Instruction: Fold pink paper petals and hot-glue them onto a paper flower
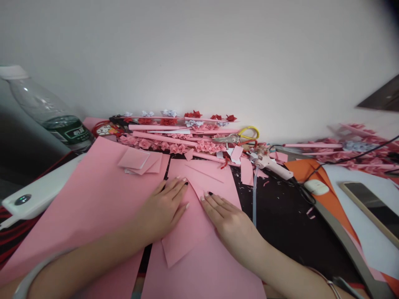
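Observation:
A piece of pink paper (182,245) lies under both my hands, on top of a larger pink sheet (202,278). My left hand (170,204) rests flat across it, fingers stretched forward and thumb apart. From the other side, my right hand (227,218) lies with its fingers extended along a raised edge of the paper; its thumb is hidden. Just beyond the fingertips is a thin pink strip (204,173). To the left, a small stack of pink paper pieces (137,160) sits on a second large pink sheet (102,199).
Pink, red and white paper flowers (174,145) lie along the wall, beside yellow-handled pliers (232,138) and a pink glue gun (271,164). A water bottle (52,112) and white power bank (40,191) stand left. A phone (374,207) and white case (316,187) lie right.

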